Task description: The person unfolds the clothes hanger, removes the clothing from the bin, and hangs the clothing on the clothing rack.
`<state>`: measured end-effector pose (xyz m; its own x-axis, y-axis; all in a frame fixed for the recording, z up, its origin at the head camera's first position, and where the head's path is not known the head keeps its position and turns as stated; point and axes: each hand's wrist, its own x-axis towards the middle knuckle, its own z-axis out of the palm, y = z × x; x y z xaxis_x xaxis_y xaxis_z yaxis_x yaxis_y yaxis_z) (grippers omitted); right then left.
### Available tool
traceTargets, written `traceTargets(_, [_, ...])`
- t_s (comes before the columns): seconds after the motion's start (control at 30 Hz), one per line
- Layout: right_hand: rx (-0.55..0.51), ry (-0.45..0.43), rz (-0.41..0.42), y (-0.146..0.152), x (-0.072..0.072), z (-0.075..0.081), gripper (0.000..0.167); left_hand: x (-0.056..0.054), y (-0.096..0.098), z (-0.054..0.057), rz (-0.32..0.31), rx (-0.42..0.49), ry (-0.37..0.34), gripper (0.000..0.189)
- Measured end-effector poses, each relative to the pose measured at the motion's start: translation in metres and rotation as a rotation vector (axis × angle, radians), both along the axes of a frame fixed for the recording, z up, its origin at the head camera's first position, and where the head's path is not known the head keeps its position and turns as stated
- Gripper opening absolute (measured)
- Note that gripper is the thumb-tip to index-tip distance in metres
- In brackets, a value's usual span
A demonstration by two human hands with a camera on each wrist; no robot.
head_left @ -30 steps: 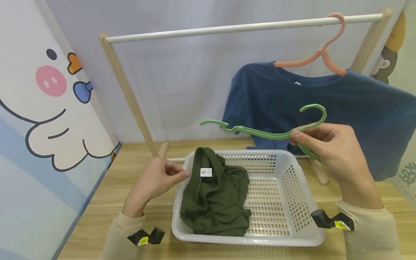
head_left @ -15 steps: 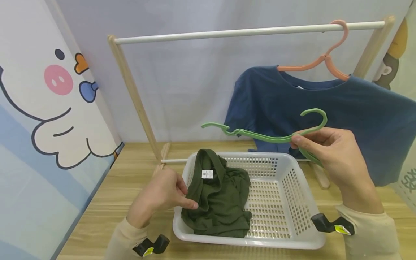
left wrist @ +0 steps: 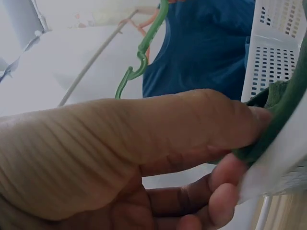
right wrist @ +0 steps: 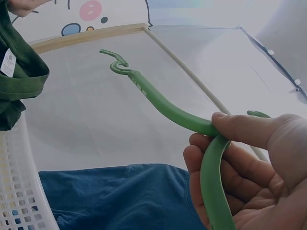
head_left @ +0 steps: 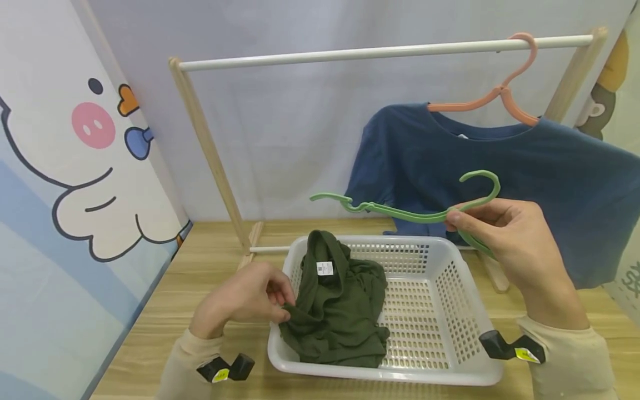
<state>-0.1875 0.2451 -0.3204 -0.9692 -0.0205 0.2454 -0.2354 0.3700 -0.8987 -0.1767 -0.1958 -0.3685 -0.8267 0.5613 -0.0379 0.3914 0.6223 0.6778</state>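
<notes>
A dark green T-shirt point(head_left: 345, 311) with a white label at its collar lies bunched in the left half of a white plastic basket point(head_left: 385, 375). My left hand point(head_left: 250, 297) pinches the shirt's edge between thumb and fingers at the basket's left rim; the left wrist view shows the green cloth under the thumb tip. Above the basket's far right side, my right hand point(head_left: 520, 239) grips a green hanger point(head_left: 405, 214) near the base of its hook. One arm of the hanger points left, the other slants down past the palm, seen best in the right wrist view.
Behind the basket stands a rack with a white rail point(head_left: 310, 55) and wooden posts. A blue T-shirt point(head_left: 480, 172) hangs at its right on an orange hanger point(head_left: 505, 91). A wall with cartoon figures point(head_left: 100, 194) borders the wooden table point(head_left: 200, 250) on the left.
My left hand has gone from beside the shirt, over its left part, to pinching its edge. The right hand keeps its grip on the green hanger, and the head view has shifted slightly.
</notes>
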Motion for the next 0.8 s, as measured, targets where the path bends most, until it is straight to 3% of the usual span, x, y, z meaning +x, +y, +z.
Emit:
traceTargets(0.1, [-0.007, 0.01, 0.007, -0.002, 0.0, 0.001, 0.031, -0.002, -0.004, 0.003, -0.001, 0.024, 0.018, 0.019])
traceTargets(0.23, [-0.027, 0.028, 0.017, -0.003, -0.001, 0.002, 0.03, -0.004, -0.008, 0.007, 0.054, 0.074, 0.097, 0.019])
traceTargets(0.53, [-0.197, 0.061, 0.118, -0.013, -0.001, 0.002, 0.024, -0.002, -0.017, 0.013, 0.21, 0.351, 0.321, 0.022])
traceTargets(0.7, [-0.103, 0.105, 0.162, -0.032, -0.006, 0.014, 0.024, 0.002, -0.023, 0.019, 0.209, 0.493, 0.383, 0.022])
traceTargets(0.8, [-0.049, 0.135, 0.191, -0.047, -0.011, 0.025, 0.024, 0.003, -0.025, 0.021, 0.241, 0.478, 0.368, 0.023])
